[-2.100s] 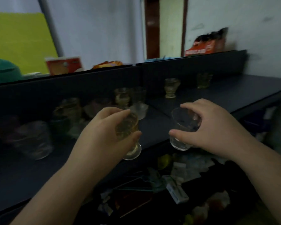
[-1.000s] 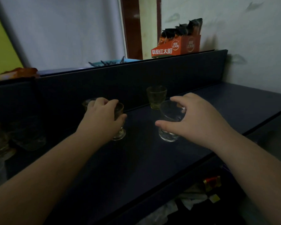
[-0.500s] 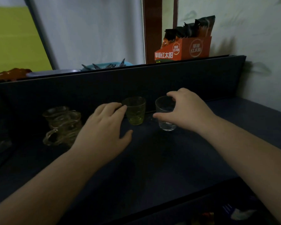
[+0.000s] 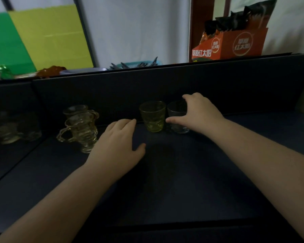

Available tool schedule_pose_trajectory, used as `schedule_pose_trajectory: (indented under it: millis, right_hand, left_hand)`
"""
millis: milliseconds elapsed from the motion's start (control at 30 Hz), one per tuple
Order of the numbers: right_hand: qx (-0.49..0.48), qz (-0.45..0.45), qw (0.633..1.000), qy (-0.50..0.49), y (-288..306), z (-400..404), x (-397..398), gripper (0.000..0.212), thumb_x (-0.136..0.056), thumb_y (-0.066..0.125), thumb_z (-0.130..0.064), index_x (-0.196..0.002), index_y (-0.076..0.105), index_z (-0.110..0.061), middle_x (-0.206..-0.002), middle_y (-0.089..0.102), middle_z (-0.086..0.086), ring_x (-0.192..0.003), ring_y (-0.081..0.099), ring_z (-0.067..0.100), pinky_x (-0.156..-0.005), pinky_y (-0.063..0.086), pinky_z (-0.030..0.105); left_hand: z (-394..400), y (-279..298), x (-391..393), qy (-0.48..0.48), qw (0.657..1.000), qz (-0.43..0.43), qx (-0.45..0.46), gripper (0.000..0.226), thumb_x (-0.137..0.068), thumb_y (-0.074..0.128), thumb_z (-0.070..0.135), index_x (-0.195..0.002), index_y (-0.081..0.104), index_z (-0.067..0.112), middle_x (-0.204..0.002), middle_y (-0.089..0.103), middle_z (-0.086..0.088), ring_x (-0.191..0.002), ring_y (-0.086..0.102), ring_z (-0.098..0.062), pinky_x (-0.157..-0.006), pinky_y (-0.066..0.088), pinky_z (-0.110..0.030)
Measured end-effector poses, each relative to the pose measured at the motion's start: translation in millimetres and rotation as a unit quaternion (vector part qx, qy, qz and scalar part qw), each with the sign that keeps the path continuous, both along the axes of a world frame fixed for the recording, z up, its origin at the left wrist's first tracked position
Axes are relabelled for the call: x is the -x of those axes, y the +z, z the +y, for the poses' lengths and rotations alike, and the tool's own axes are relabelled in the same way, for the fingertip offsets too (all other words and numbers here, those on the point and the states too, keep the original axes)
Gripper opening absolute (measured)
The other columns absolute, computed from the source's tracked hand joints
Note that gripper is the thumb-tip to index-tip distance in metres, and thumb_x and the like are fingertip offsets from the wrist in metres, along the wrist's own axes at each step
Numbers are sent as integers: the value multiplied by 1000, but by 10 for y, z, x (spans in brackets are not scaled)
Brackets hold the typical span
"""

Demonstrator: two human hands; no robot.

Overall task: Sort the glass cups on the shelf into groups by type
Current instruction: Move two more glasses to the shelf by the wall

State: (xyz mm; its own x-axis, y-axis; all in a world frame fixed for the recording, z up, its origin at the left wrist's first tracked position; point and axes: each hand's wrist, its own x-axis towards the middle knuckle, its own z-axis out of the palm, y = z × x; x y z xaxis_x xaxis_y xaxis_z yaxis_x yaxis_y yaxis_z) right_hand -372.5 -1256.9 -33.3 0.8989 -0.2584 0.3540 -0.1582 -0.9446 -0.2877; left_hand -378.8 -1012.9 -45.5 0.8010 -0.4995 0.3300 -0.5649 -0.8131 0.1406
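Observation:
On the dark shelf point(image 4: 165, 181) a yellow-green glass point(image 4: 153, 118) stands against the back panel. A small clear glass point(image 4: 177, 123) stands right beside it. My right hand point(image 4: 198, 113) arches over the clear glass, thumb at its front left and fingers curled over its far rim. My left hand point(image 4: 116, 142) is flat and holds nothing, just left of the green glass. To its left stand two ribbed cups with handles point(image 4: 81, 130), one behind the other.
Several more glasses point(image 4: 12, 127) stand dimly at the far left of the shelf. A raised back panel point(image 4: 147, 85) borders the shelf; on top of it are an orange snack box point(image 4: 235, 44) and a blue basket point(image 4: 135, 64).
Both hands carried glasses rightward along the shelf. The left hand let go of its glass and is now empty. The right hand brought the clear glass down beside the green one.

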Motion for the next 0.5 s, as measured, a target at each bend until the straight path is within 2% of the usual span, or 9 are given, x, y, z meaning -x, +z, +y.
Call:
schedule_pose_trajectory:
  millis: [100, 233, 367, 500]
  right_hand:
    - [49, -53, 997, 14, 14, 9, 198, 95, -72, 71, -68, -144, 43, -14, -137, 47, 9, -126, 44, 29, -101, 42, 41]
    - [79, -106, 988, 74, 82, 280, 483, 79, -76, 72, -57, -138, 49, -14, -129, 49, 3, -120, 45, 24, -97, 41, 36]
    - [78, -85, 982, 149, 93, 864, 686, 70, -77, 67, -59, -135, 51, -22, -123, 50, -6, -114, 46, 14, -93, 41, 28]
    - [86, -56, 973, 208, 21, 1571, 750, 68, -82, 63, -61, -141, 45, -30, -130, 47, -14, -119, 44, 7, -95, 39, 23]
  left_hand:
    - [98, 32, 94, 2, 1000, -6, 12, 79, -88, 56, 52, -153, 19, 25, -156, 24, 7, -143, 17, -11, -114, 20, -30]
    - [327, 33, 177, 9, 999, -43, 17, 76, -87, 54, 53, -151, 23, 25, -154, 27, 9, -141, 19, -11, -114, 22, -31]
    - [808, 19, 289, 38, 993, -113, 2, 70, -84, 56, 50, -145, 42, 16, -145, 44, 0, -135, 33, -18, -110, 28, -33]
    - [1493, -47, 312, 100, 987, -126, -26, 75, -83, 54, 54, -146, 39, 17, -146, 42, -1, -135, 32, -21, -109, 29, -36]
